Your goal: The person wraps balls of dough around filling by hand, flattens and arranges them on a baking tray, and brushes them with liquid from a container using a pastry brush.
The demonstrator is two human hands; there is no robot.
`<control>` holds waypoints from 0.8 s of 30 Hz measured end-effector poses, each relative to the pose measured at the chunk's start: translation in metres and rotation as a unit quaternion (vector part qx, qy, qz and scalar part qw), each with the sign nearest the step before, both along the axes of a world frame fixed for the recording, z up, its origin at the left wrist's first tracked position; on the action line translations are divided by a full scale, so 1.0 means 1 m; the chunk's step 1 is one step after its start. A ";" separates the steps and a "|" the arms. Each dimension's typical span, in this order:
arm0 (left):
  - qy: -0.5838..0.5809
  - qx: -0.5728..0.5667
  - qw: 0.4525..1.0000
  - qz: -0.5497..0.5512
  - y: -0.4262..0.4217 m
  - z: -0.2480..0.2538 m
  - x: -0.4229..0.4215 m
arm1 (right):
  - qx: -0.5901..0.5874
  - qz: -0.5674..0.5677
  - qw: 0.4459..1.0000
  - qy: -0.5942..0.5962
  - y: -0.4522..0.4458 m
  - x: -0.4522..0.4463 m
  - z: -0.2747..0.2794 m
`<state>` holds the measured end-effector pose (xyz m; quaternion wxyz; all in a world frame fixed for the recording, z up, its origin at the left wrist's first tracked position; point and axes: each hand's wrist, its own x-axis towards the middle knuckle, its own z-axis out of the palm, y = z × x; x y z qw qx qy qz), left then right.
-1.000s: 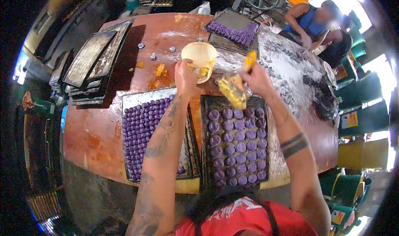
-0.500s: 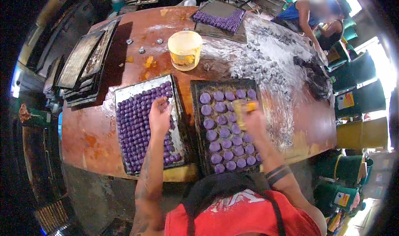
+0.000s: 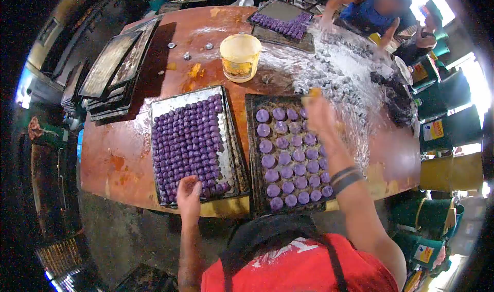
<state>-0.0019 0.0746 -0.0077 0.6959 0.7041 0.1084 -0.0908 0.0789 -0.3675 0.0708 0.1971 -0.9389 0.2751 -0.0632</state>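
My left hand (image 3: 189, 190) is over the near edge of the left tray (image 3: 163, 104), its fingers curled with the thumb beside them. Whatever it may hold is hidden. Rows of round purple dough balls (image 3: 188, 143) fill most of that tray. My right hand (image 3: 321, 116) is closed on a yellow tool (image 3: 314, 93), mostly hidden by the hand, above the far right corner of the dark right tray (image 3: 251, 153). Flattened purple dough discs (image 3: 284, 158) lie in rows on this tray.
A yellowish bucket (image 3: 240, 60) stands beyond the trays. White powder with scattered dough pieces (image 3: 339, 78) spreads at the right. Stacked trays (image 3: 110, 68) lie at the left, and another tray of purple balls (image 3: 280, 22) at the back. A co-worker (image 3: 373, 9) reaches over the far right.
My left hand has moved toward me, to the near end of the ball tray. My right hand has moved away from me with the yellow tool. The co-worker's arms have shifted.
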 end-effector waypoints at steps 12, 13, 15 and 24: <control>0.034 0.048 0.998 -0.020 0.004 0.005 -0.030 | 0.026 -0.152 0.984 -0.086 -0.064 -0.013 -0.010; 0.034 0.037 0.998 -0.027 0.003 0.004 -0.032 | 0.044 -0.118 0.990 -0.064 -0.059 -0.015 -0.011; 0.029 0.016 0.998 -0.047 -0.012 0.001 -0.022 | 0.038 -0.010 0.998 -0.049 -0.018 -0.009 -0.018; 0.015 0.085 0.984 -0.154 -0.040 0.021 -0.016 | 0.170 0.007 0.985 -0.022 0.056 -0.083 -0.027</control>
